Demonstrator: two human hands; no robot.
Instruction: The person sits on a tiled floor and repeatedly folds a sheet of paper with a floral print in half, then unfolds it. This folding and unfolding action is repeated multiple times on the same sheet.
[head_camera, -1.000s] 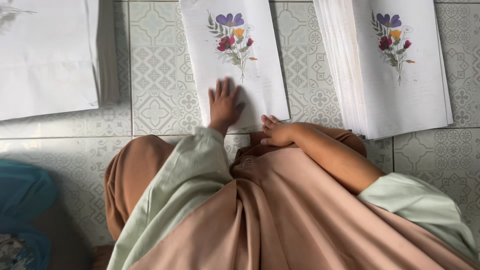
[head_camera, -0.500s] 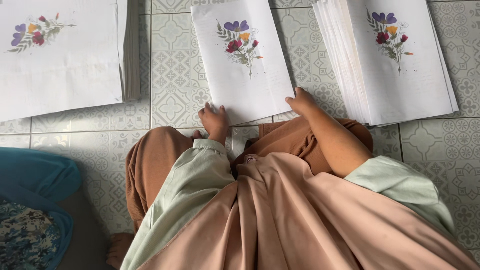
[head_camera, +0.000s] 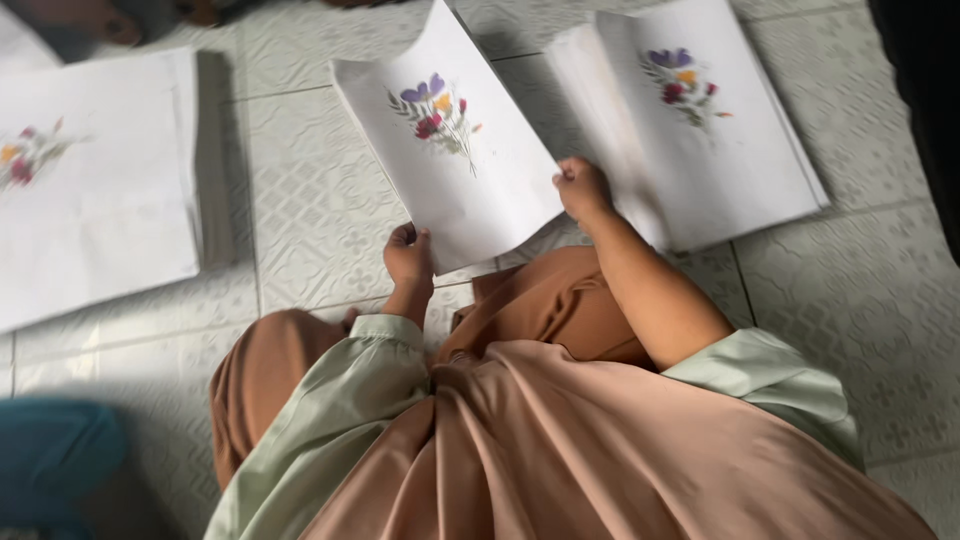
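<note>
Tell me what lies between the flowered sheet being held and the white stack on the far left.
In the head view, only bare patterned floor tile lies between the held sheet and the left stack; nothing rests on it.

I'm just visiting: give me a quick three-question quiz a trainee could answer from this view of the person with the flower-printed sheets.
1. True or false: both hands hold the same sheet.
2. Which hand is nearer the right stack? A. left B. right
3. Fill in: the stacks lie on a tiled ____.

Key:
1. True: the left hand and the right hand each grip the near edge of the lifted sheet.
2. B: the right stack lies just beyond it.
3. floor; another stack lies at left.
</note>
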